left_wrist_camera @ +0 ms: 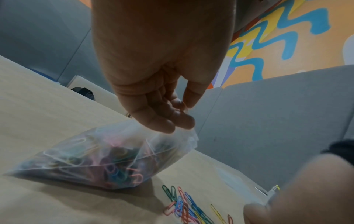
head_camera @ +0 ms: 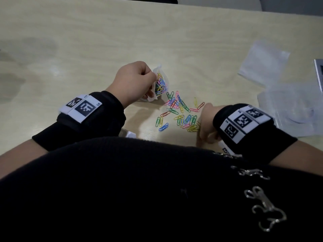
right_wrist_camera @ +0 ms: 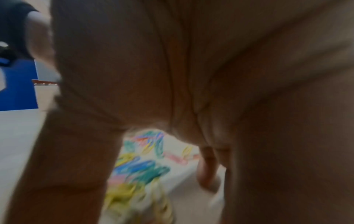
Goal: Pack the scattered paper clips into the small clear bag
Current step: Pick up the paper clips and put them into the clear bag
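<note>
Centrally: left hand (head_camera: 135,81) pinches clear bag (head_camera: 160,84) rim — right hand (head_camera: 207,126) over paper clips (head_camera: 180,110), fingers unclear.

Your right hand (right_wrist_camera: 191,91) fills the right wrist view, motion-blurred; its grip cannot be read. Coloured wire paper clips (right_wrist_camera: 138,166) at 6 o'clock smear together. Head view: the wristband hides the right hand's (head_camera: 207,124) fingers.

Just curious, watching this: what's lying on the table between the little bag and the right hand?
Loose coloured paper clips scattered on the table, between the small clear bag held by the left hand and the right hand; clearest in the head view.
</note>
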`<state>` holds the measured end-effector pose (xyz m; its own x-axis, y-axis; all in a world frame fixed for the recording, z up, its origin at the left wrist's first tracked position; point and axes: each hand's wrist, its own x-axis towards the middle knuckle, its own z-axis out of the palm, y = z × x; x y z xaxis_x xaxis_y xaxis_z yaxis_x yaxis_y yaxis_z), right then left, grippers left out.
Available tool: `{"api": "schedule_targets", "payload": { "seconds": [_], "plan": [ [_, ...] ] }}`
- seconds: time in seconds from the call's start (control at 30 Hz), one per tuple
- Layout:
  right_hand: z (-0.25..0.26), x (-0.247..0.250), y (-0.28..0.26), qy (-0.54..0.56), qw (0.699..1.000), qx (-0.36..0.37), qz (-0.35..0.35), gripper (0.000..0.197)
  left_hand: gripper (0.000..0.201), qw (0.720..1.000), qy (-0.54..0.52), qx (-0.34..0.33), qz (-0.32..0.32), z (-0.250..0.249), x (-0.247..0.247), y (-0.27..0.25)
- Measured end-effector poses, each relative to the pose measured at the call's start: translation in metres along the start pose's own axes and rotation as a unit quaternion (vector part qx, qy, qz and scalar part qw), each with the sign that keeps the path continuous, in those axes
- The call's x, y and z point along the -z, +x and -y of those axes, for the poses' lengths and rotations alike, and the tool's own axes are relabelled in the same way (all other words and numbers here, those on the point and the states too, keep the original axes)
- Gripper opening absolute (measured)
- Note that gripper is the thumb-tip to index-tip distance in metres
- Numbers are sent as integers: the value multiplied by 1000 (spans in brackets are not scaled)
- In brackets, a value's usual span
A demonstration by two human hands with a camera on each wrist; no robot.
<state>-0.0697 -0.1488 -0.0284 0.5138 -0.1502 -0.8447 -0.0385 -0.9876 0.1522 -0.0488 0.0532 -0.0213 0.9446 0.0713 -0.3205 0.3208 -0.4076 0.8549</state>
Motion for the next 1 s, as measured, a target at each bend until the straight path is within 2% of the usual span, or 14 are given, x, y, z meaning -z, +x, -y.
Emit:
{"api": "schedule_targets", "payload": {
  "seconds": [0.07,0.13,0.27,0.33,0.4,0.5,0.57,0.63,0.7,0.77,0.9,1.0],
  "plan": [
    [2,-13,5,39,998,-15,-44,68,15,1000,0,2,2,0,0,0],
    [4,-15,12,121,987,-22,-102,68,15,1000,2,5,3,0,-1,1],
    [13,-10,25,204,959,52,-190,35,18,1000,1,5,10,0,-3,1],
    [18,-6,28,209,948,94,-220,29,19,1000,2,4,11,0,-4,0],
    [19,-2,30,223,941,107,-229,28,18,1000,6,2,11,1,-4,0],
    [18,3,32,274,927,72,-245,42,18,1000,12,6,19,4,-3,-1],
    [20,-1,32,250,936,51,-243,67,23,999,20,5,30,5,-4,-1],
    [24,-10,33,185,949,88,-241,85,27,999,28,-3,42,5,-6,-2],
    [30,-19,34,120,946,158,-258,88,28,998,32,-10,48,4,-7,-3],
    [33,-24,35,61,932,218,-283,75,28,998,39,-14,49,4,-8,-3],
    [29,-28,39,26,906,283,-313,33,28,998,38,-12,55,6,-8,-1],
    [21,-25,46,43,905,284,-313,26,26,998,40,-8,56,7,-7,-1]
  ]
}}
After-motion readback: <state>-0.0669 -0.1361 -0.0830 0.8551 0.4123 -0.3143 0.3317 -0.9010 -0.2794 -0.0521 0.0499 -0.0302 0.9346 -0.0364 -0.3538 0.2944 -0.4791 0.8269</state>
